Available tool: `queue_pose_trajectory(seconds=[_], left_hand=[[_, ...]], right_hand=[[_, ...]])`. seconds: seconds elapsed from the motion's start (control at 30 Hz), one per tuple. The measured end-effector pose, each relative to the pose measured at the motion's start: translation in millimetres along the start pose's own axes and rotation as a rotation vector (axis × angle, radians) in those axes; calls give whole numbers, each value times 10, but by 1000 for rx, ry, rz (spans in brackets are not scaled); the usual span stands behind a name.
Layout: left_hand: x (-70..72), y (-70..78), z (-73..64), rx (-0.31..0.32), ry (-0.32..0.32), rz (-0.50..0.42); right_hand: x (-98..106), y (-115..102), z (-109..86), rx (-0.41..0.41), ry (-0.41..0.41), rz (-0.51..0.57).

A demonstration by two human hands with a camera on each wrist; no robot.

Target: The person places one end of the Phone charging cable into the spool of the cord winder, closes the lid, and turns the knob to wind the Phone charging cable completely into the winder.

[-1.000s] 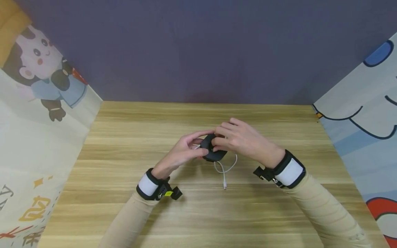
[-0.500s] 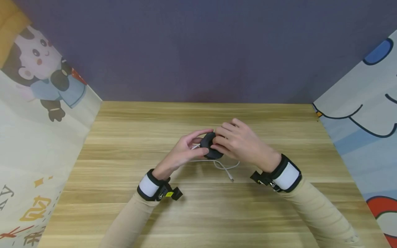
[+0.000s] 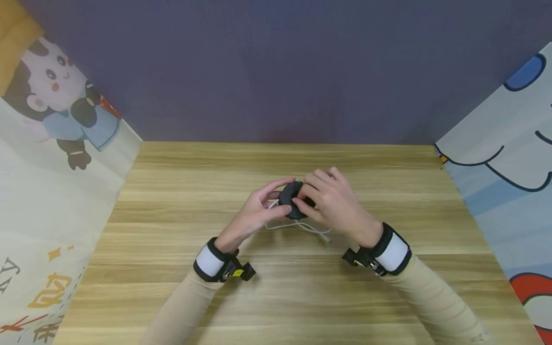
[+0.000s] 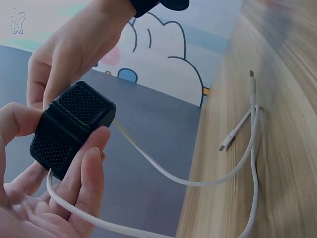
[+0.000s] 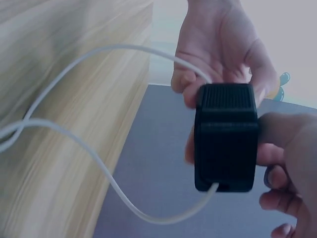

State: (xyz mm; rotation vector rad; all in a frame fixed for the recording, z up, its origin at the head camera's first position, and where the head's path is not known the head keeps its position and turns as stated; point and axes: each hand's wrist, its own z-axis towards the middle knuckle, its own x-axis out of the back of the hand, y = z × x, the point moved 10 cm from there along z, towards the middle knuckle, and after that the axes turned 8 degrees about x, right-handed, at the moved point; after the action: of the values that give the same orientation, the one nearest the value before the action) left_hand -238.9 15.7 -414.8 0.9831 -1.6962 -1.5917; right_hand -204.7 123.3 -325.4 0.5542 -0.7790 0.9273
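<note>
A black cable winder [image 3: 286, 194], rounded in outline with ribbed and textured sides, is held above the table between both hands. My left hand [image 3: 255, 209] grips its rim, thumb on the near side and fingers around the far side. My right hand [image 3: 333, 200] has curled fingers and thumb at the middle of its face, covering that part. A white cable [image 4: 198, 183] comes out of the winder at two opposite sides and hangs in loops. Its two connector ends, one the upper plug [image 4: 251, 79], lie close together over the wood in the left wrist view.
Beneath the hands is a wood-grain table [image 3: 207, 177]. A dark blue-grey panel [image 3: 276, 72] rises along its back edge, and cartoon-printed walls flank it, the left wall [image 3: 99, 191] and the right wall [image 3: 483, 182]. Each wrist wears a strapped camera.
My right wrist has swung left and toward me, the fingers staying at the winder's face. Below the winder the cable's hanging end has drawn up and to the right. My left hand barely shifts.
</note>
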Motion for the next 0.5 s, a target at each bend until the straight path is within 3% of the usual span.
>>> queue_pose_trajectory(seconds=[0.27, 0.5], left_hand=[[-7, 14, 6, -41, 24, 17], [-17, -22, -2, -7, 48, -6]], right_hand=[[5, 51, -57, -127, 95, 36], [2, 72, -95, -207, 151, 41]])
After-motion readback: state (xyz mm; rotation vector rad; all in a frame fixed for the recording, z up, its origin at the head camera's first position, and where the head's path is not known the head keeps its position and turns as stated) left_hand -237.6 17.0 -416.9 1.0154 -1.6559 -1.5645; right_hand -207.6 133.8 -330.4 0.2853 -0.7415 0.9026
